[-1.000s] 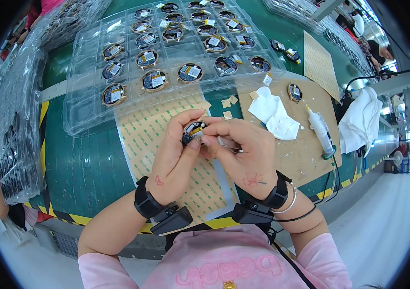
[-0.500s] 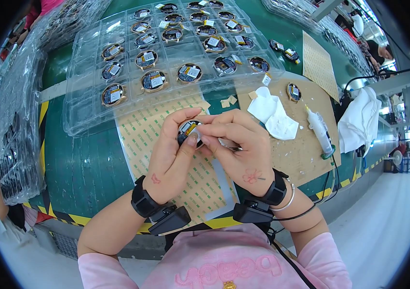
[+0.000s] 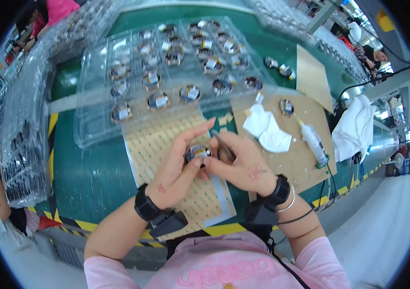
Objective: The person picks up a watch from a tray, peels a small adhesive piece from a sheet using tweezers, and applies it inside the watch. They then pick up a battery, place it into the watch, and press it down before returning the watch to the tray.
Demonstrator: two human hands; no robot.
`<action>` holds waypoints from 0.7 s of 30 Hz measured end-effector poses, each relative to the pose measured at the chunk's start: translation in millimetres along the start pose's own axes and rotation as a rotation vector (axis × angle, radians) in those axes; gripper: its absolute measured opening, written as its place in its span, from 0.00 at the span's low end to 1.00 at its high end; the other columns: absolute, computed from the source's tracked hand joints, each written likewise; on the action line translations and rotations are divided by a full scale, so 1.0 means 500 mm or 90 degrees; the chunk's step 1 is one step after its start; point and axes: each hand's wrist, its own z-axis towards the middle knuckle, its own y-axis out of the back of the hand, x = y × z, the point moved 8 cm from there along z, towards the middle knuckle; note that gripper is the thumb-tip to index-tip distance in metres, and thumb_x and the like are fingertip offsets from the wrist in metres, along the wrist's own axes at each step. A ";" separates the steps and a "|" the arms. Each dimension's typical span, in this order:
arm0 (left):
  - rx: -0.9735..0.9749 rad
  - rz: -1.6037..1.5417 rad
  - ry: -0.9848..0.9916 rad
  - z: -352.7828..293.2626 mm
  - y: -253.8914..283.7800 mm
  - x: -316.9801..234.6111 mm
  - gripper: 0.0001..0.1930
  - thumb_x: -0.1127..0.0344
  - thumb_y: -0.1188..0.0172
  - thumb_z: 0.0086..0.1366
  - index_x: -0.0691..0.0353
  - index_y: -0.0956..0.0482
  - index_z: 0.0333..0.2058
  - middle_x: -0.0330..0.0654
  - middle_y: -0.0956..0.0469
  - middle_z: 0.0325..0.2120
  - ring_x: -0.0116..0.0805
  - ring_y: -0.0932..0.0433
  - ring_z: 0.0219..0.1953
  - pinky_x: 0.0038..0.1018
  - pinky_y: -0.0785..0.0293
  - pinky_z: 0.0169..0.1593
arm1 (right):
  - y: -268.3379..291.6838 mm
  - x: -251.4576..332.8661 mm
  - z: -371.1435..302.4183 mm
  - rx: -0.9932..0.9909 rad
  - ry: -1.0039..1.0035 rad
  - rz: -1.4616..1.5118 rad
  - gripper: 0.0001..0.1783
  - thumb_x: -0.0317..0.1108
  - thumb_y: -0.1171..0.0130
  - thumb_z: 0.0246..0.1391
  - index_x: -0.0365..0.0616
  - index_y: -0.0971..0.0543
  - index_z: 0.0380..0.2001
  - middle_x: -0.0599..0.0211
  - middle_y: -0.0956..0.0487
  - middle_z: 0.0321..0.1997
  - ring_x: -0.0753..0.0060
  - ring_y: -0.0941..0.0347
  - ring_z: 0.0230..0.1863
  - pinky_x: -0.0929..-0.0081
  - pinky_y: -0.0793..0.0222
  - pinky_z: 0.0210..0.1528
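A round watch case (image 3: 198,152) with its circuit board and yellow and silver parts exposed sits in my left hand (image 3: 178,161), fingers and thumb curled round its rim. My right hand (image 3: 236,161) is close against it, its thumb tip touching the case's near right edge. A slim dark tool (image 3: 223,146), apparently tweezers, lies in the curled right fingers; its tip is blurred. Both hands are above a tan adhesive sheet (image 3: 149,149) with green printing on the bench.
A clear plastic tray (image 3: 91,108) of similar watch cases stands beyond my hands. To the right, a brown board (image 3: 289,164) bears white wipes (image 3: 275,138), a single watch case (image 3: 287,107) and a white glue syringe (image 3: 314,142) with a cable. Stacked clear trays (image 3: 24,139) line the left.
The whole view has shifted slightly. My right fingers have drawn back from over the watch case, and the dark tool now sticks up between them. The left hand still holds the case, tilted differently.
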 end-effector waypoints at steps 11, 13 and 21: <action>0.055 0.238 -0.071 0.001 -0.150 -0.193 0.27 0.82 0.46 0.60 0.62 0.39 0.58 0.43 0.28 0.45 0.27 0.25 0.42 0.24 0.25 0.40 | 0.148 0.158 -0.085 -0.017 0.043 0.079 0.10 0.33 0.37 0.50 0.41 0.26 0.31 0.76 0.34 0.16 0.87 0.42 0.18 0.82 0.46 0.21; 0.029 0.257 -0.088 -0.007 -0.159 -0.197 0.25 0.81 0.44 0.59 0.61 0.34 0.56 0.42 0.25 0.40 0.23 0.24 0.39 0.19 0.26 0.36 | 0.149 0.159 -0.095 -0.030 0.089 0.021 0.10 0.33 0.37 0.50 0.41 0.26 0.32 0.74 0.34 0.16 0.87 0.41 0.19 0.81 0.45 0.22; -0.039 0.064 0.047 -0.005 -0.119 -0.128 0.26 0.79 0.41 0.59 0.61 0.34 0.56 0.40 0.25 0.39 0.22 0.23 0.32 0.18 0.25 0.32 | 0.119 0.094 -0.070 0.027 -0.001 0.158 0.14 0.37 0.38 0.52 0.37 0.24 0.35 0.69 0.26 0.23 0.82 0.32 0.24 0.79 0.38 0.26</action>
